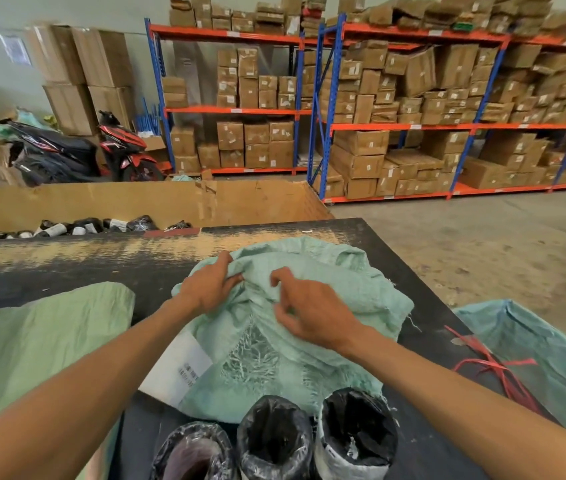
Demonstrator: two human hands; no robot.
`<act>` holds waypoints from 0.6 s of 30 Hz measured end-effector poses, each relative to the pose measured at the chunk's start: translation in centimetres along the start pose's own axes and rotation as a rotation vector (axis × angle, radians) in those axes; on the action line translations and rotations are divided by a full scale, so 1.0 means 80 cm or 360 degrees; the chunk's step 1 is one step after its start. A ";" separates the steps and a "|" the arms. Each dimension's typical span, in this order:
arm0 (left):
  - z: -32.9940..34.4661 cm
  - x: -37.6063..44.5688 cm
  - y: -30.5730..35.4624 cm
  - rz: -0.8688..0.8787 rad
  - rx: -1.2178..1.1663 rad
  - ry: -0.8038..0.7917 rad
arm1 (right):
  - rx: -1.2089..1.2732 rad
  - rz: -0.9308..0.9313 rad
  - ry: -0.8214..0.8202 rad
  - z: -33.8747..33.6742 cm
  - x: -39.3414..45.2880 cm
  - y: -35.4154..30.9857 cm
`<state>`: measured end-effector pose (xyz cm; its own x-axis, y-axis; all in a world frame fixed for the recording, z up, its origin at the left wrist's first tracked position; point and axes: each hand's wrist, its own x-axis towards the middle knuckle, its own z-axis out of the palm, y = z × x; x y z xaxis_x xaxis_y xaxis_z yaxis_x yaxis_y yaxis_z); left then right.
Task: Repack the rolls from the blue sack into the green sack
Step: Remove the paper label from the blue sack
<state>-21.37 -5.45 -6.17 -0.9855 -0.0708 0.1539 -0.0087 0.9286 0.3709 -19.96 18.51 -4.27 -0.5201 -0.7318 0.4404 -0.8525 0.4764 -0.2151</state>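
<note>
Woven sack (326, 271) lies crumpled lengthwise away from the person — left hand (210, 287) pinches its folds, right hand (312, 311) hovers loosely curled, empty; rolls (357, 434) stand nearer.

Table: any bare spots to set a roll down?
Bare strip along the table's far edge, beyond the crumpled sack. Small patch between that sack and the red string. Crowded at the near edge: three wrapped rolls.

Worktop (409, 337): dark, scuffed pale at far edge.
On it: crumpled teal sack (326, 271), green sack (39, 341), 3 black-wrapped rolls (274, 434), red string (493, 368).
</note>
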 end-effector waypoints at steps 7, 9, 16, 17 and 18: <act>-0.029 0.019 0.037 -0.0360 -0.1121 -0.0230 | 0.0166 0.0013 -0.0734 0.064 0.040 -0.035; -0.039 0.021 0.034 -0.0363 -0.1103 -0.0357 | 0.0191 0.0213 -0.0638 0.078 0.045 -0.033; -0.049 0.024 0.018 0.0170 -0.0054 -0.0242 | 0.0239 0.0496 -0.0534 0.092 0.048 -0.037; -0.047 0.024 0.015 0.0232 0.0032 -0.0155 | 0.0317 0.0543 -0.0579 0.095 0.048 -0.038; -0.045 0.024 0.013 0.0258 0.0085 -0.0090 | 0.0406 0.0595 -0.0623 0.099 0.047 -0.039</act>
<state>-22.64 -5.98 -2.19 -0.9827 0.1009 0.1556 0.1438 0.9443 0.2961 -19.70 10.43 -8.84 -0.7265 -0.6854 -0.0492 -0.5685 0.6397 -0.5173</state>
